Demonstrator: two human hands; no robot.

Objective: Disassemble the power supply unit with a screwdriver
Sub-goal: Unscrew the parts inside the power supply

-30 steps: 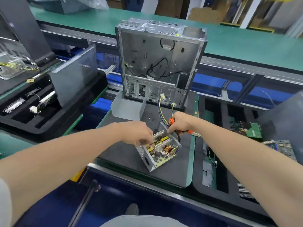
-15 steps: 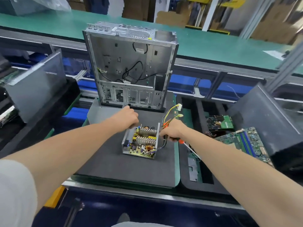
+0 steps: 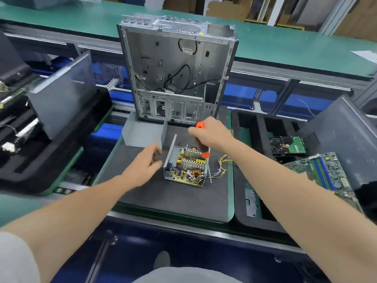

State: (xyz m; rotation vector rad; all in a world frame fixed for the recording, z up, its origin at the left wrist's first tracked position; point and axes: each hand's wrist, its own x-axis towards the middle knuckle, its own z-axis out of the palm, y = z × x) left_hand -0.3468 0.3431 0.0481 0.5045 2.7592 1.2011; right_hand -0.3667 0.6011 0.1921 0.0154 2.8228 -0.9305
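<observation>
Right hand (image 3: 212, 133): fingers curled fully round the handle of a black screwdriver with an orange cap and orange collar (image 3: 201, 147), held nearly upright, cap uppermost. The thin steel shaft runs down along the right edge of the opened power supply unit, a grey sheet-metal tray carrying a yellow circuit board with finned heat sinks (image 3: 187, 166); the tip is too small to place exactly. The unit lies directly below and slightly left of this hand, flat on a dark grey foam mat (image 3: 173, 201), its bundle of yellow and mixed-colour wires (image 3: 221, 166) trailing to the right. Left hand (image 3: 145, 165): blurred, fingers loosely curved, just left of the unit and apart from it; whether it holds anything cannot be told. Behind the left hand stands a bent grey sheet-metal cover (image 3: 142, 135). Beyond it, an emptied silver computer case (image 3: 175, 68) stands upright. To the right, a black foam tray (image 3: 244, 221) holds a hard drive (image 3: 287, 145) and a green motherboard (image 3: 326, 172).
</observation>
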